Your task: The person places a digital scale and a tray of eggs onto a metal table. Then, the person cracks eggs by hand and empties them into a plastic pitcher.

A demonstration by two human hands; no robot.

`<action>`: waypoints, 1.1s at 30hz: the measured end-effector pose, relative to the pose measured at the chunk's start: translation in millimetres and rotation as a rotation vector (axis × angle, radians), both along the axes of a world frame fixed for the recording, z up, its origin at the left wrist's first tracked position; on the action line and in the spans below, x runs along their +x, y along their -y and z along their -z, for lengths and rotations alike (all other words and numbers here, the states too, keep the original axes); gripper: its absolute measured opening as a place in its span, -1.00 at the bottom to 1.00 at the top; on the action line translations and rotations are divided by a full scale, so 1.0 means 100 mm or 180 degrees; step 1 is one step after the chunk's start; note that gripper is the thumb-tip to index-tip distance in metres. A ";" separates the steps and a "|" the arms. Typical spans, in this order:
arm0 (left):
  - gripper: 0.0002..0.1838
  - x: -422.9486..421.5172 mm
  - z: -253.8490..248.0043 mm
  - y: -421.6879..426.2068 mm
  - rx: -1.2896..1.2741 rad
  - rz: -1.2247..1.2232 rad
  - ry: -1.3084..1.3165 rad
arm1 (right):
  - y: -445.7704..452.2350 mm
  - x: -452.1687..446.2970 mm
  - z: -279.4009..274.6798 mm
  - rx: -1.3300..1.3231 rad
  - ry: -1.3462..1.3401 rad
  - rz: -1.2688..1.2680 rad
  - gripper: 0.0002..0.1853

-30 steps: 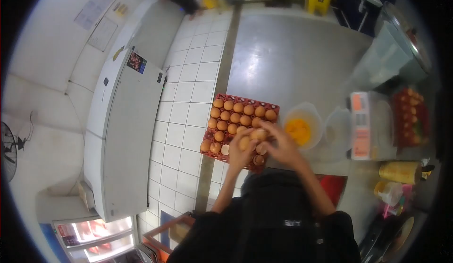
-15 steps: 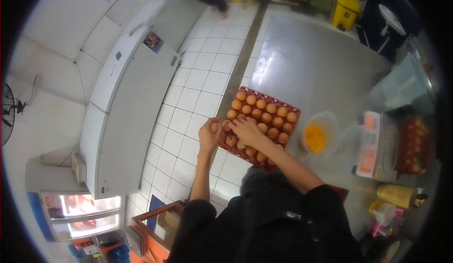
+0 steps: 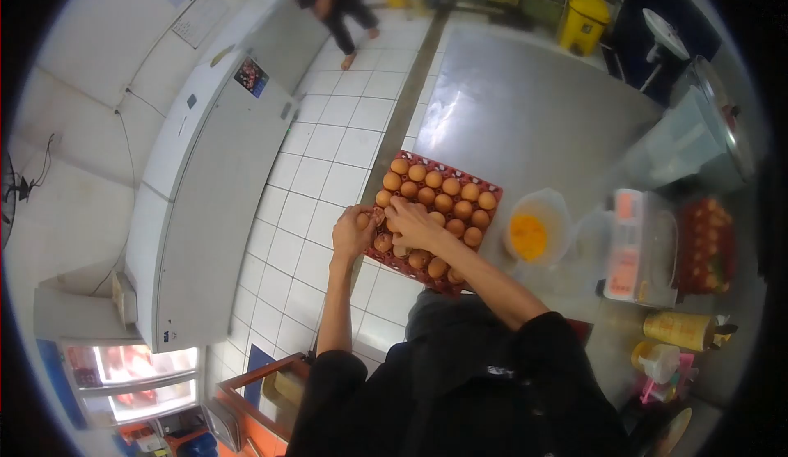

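Left grip (image 3: 351, 231): fingers curled round a brown egg (image 3: 362, 221), pinching it right at the left edge of the egg tray
Right grip (image 3: 413, 224): just beside the left one, reaching in over the tray with the fingers bent down, can't tell if they're pinching anything because the hand covers it
Egg tray (image 3: 478, 180): red, directly under the right grip, sitting at the left side of the steel worktop (image 3: 533, 112)
Other eggs: rows of brown ones beyond the right grip and off to its right, a few more on its near side, plus a pale bit there that looks like shell
Bowl (image 3: 557, 219): see-through, right of both grips and near the tray, with orange-yellow egg (image 3: 528, 237) inside
Second tray (image 3: 688, 281): red too, well off to the right of the grips, pretty blurry
Somebody else (image 3: 349, 18): dark clothes, on the tiled floor (image 3: 353, 112) far beyond the left grip
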State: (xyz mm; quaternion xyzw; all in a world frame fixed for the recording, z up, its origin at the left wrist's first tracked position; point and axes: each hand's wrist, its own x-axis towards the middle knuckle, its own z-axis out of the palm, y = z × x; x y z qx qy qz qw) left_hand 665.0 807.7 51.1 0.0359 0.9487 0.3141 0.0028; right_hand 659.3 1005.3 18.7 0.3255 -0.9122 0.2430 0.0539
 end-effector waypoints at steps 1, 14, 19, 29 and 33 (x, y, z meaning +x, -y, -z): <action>-0.73 0.04 -0.03 -0.01 0.0014 0.0014 -0.0245 | -0.09 0.08 -0.12 -0.0491 0.0414 0.0143 -0.41; -0.51 0.81 -0.37 -2.47 0.1950 0.1109 -0.1202 | -1.71 1.26 -0.30 -0.6456 0.2420 0.1379 -0.63; -0.52 0.85 -0.45 -2.95 0.1657 0.1628 -0.1319 | -1.95 1.42 -0.25 -0.6575 0.2014 0.2291 -0.60; -0.56 0.77 -0.33 -3.06 0.1774 0.1974 -0.1122 | -2.05 1.42 -0.24 -0.6578 0.1875 0.2488 -0.62; -0.57 0.63 -0.36 -2.95 0.2453 0.1603 -0.0053 | -2.22 1.46 -0.38 -0.6283 0.2148 0.2298 -0.67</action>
